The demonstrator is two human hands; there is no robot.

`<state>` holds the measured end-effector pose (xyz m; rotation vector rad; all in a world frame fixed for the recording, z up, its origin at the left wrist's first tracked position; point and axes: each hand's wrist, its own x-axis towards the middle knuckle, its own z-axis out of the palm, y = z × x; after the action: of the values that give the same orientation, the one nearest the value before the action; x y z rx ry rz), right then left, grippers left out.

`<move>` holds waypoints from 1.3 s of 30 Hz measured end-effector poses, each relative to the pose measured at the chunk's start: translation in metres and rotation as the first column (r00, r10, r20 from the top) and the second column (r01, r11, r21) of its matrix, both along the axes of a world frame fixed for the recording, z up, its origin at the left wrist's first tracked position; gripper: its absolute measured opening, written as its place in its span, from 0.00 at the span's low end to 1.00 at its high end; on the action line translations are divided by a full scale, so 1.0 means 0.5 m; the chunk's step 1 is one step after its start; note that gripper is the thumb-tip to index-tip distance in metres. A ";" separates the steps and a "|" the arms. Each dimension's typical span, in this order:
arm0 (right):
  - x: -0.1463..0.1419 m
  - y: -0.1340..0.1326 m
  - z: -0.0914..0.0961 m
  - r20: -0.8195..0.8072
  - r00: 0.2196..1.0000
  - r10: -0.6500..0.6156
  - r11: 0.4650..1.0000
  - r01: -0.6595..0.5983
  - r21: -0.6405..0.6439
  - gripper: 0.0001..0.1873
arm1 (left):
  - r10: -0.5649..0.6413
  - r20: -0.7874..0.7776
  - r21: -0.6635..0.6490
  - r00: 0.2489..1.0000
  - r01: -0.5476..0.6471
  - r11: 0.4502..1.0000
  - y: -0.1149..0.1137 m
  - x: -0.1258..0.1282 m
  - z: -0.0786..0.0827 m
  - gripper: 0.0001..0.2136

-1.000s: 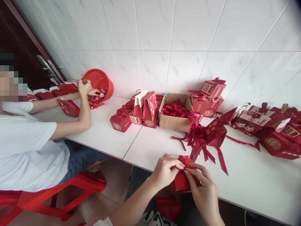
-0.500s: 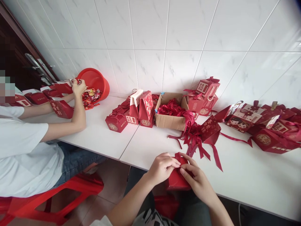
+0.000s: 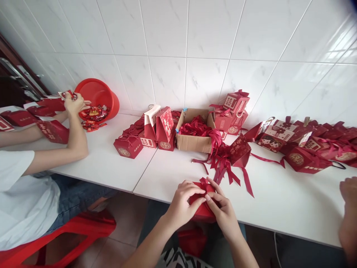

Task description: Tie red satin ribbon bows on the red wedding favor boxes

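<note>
A small red gift box (image 3: pixel 203 215) sits between my two hands, over my lap at the table's front edge. A red ribbon (image 3: pixel 205 183) lies across its top. My left hand (image 3: pixel 184 203) has thumb and forefinger pinched on the ribbon at the middle of the box top. From the other side my right hand (image 3: pixel 223 211) pinches the ribbon at the same spot, its fingers bent over the box. The fingertips hide the ribbon's exact shape there. Just beyond, a heap of loose red ribbons (image 3: pixel 223 163) spreads beside a folded red box (image 3: pixel 240 150).
A cardboard box (image 3: pixel 193 143) of ribbons stands near the wall, with red boxes (image 3: pixel 129 146) to its left. More gift boxes (image 3: pixel 305 160) crowd the right. At left, a co-worker's hand (image 3: pixel 74 102) is beside a tipped red bucket (image 3: pixel 113 104) of sweets. Another person's arm (image 3: pixel 348 212) is at right.
The view has swung right, so the table's contents appear further left. Another person's arm now shows at the right edge. My fingers have shifted slightly on the ribbon, more of which shows.
</note>
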<state>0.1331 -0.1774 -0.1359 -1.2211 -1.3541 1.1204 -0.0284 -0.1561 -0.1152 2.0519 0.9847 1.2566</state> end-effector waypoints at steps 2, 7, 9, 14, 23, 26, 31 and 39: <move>0.005 -0.003 0.002 0.026 0.999 0.030 1.000 -0.030 -0.003 0.18 | 0.011 0.044 -0.018 0.999 -0.010 1.000 0.002 0.002 -0.008 0.02; 0.020 -0.006 0.014 0.086 0.987 0.133 0.991 -0.133 -0.009 0.20 | 0.007 0.018 -0.059 1.000 -0.006 0.998 0.015 -0.002 -0.005 0.04; 0.026 -0.005 0.020 0.119 0.980 0.159 0.987 -0.158 -0.015 0.20 | 0.003 -0.034 -0.052 0.999 -0.005 0.999 0.019 -0.004 0.002 0.05; 0.035 -0.011 0.019 0.241 0.950 0.196 0.979 -0.203 0.005 0.19 | 0.000 -0.077 -0.021 0.997 -0.002 1.000 0.030 -0.011 0.006 0.06; 0.012 -0.032 0.007 0.469 0.881 0.057 0.990 -0.112 0.091 0.21 | 0.008 -0.196 0.006 0.981 -0.007 1.000 0.044 -0.026 0.025 0.06; 0.011 -0.030 0.018 0.435 0.900 0.000 0.996 -0.037 0.076 0.20 | -0.015 -0.173 -0.057 0.985 0.006 0.998 0.046 -0.032 0.031 0.04; 0.027 0.000 0.025 0.406 0.903 -0.140 0.984 0.082 0.158 0.16 | -0.067 -0.152 -0.174 0.986 0.040 0.984 0.047 -0.043 0.035 0.02; 0.038 0.005 0.044 0.434 0.888 -0.153 0.978 0.074 0.192 0.15 | -0.079 -0.179 -0.174 0.981 0.047 0.984 0.047 -0.042 0.040 0.03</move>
<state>0.1522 -0.1749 -0.1139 -1.4657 -1.6575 0.6403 -0.0492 -0.1328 -0.0951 2.0757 1.0614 0.9284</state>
